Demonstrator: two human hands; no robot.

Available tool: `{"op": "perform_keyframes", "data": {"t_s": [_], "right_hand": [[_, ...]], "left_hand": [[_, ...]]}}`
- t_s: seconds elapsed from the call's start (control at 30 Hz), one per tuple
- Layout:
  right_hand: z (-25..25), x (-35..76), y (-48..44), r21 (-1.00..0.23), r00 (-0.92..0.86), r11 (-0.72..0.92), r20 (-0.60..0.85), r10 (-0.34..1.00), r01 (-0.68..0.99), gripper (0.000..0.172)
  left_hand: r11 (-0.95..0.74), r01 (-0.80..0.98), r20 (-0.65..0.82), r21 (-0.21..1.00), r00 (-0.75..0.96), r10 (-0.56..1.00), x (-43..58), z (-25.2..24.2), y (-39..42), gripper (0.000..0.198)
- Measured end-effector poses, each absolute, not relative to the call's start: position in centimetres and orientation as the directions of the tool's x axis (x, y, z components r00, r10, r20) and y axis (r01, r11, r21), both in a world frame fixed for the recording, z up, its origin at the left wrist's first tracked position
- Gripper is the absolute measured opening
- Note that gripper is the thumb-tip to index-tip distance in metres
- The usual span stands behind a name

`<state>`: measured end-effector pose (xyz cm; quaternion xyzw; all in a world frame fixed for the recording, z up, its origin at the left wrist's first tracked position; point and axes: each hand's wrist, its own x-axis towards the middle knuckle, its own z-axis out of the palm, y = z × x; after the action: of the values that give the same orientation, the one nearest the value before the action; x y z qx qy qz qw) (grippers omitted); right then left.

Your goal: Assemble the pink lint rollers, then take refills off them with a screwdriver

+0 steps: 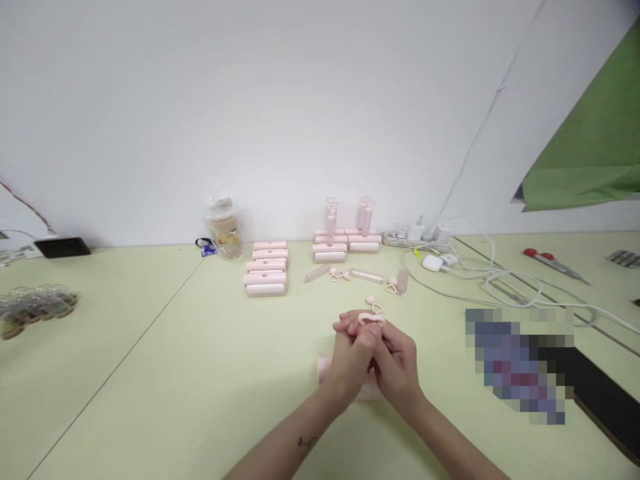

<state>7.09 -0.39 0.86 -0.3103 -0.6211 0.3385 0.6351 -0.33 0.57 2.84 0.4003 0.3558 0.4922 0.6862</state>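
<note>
My left hand (350, 357) and my right hand (397, 367) meet over the middle of the pale green table (150, 373), fingers closed together. Between the fingertips sits a small pink heart-shaped ring piece (371, 320), gripped by both hands. Under the hands lies a pink roller-like block (325, 369), mostly hidden. Just beyond, a loose pink heart piece (374, 305) lies on the table.
Stacked pink blocks (267, 270) and more pink blocks with upright tubes (345, 243) stand further back. Loose clear tubes (367, 275) lie between. A bagged cup (226, 233), power strip with cables (440, 250), red scissors (550, 261), a phone (63, 247) and clear items (35, 303) surround.
</note>
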Motion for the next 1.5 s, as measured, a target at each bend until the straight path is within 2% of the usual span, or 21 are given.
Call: {"op": "perform_keyframes", "data": {"t_s": [0.23,0.33,0.4,0.47,0.53,0.6,0.73,0.87,0.97,1.03,1.13,1.3,1.5], "right_hand": [[1.0,7.2,-0.1,-0.805,-0.034,0.594,0.593,0.804,0.001,0.022],[0.9,7.3,-0.1,-0.825,-0.022,0.566,0.565,0.824,0.008,0.021],[0.8,7.5,-0.2,-0.875,-0.044,0.483,0.484,0.874,-0.019,0.022],[0.8,8.1,-0.1,-0.914,-0.105,0.394,0.402,0.909,-0.094,0.034],[1.0,8.8,0.0,-0.914,-0.128,0.387,0.401,0.907,-0.125,0.047],[1.2,9.5,0.1,-0.889,-0.092,0.457,0.457,0.885,-0.019,0.047],[1.5,10.0,0.1,-0.782,-0.103,0.559,0.554,0.826,0.275,0.021],[1.4,10.0,-0.3,-0.677,-0.15,0.57,0.574,0.805,0.466,0.021],[1.6,10.2,-0.6,-0.59,-0.18,0.552,0.57,0.802,0.59,0.023],[2.3,10.6,-0.5,-0.605,-0.184,0.504,0.512,0.839,0.617,0.017],[4.4,11.9,0.9,-0.651,-0.165,0.468,0.471,0.866,0.597,0.022],[8.5,15.3,7.8,-0.67,0.026,0.473,0.592,0.806,0.572,0.03],[7.4,19.0,18.5,-0.638,0.112,0.405,0.612,0.783,0.655,0.025]], "left_hand": [[0.225,-0.367,-0.119,0.903,0.29,0.95,-0.4,2.7,0.6,0.022],[0.165,-0.376,-0.05,0.912,0.297,0.954,-0.4,1.9,0.8,0.027],[0.122,-0.388,0.019,0.913,0.339,0.941,-0.5,1.3,1.1,0.037],[0.102,-0.386,0.069,0.917,0.404,0.912,-0.8,0.7,1.4,0.051],[0.104,-0.379,0.09,0.92,0.462,0.882,-1.0,0.3,1.7,0.064],[0.11,-0.383,0.098,0.917,0.485,0.869,-1.1,0.1,1.8,0.07],[0.102,-0.397,0.112,0.912,0.482,0.869,-1.2,0.0,1.8,0.067],[0.068,-0.351,0.15,0.934,0.558,0.816,-2.1,0.5,1.9,0.068],[-0.09,-0.285,0.214,0.954,0.443,0.87,-3.3,1.0,2.7,0.058],[-0.144,-0.275,0.224,0.951,0.286,0.932,-4.0,1.0,3.8,0.056],[-0.096,-0.286,0.135,0.953,0.122,0.983,-4.9,0.2,5.8,0.056],[0.028,-0.255,-0.039,0.966,-0.038,0.999,-5.9,-2.1,7.8,0.05],[0.002,-0.206,-0.016,0.979,-0.069,0.997,-6.0,-3.1,8.4,0.045]]}}
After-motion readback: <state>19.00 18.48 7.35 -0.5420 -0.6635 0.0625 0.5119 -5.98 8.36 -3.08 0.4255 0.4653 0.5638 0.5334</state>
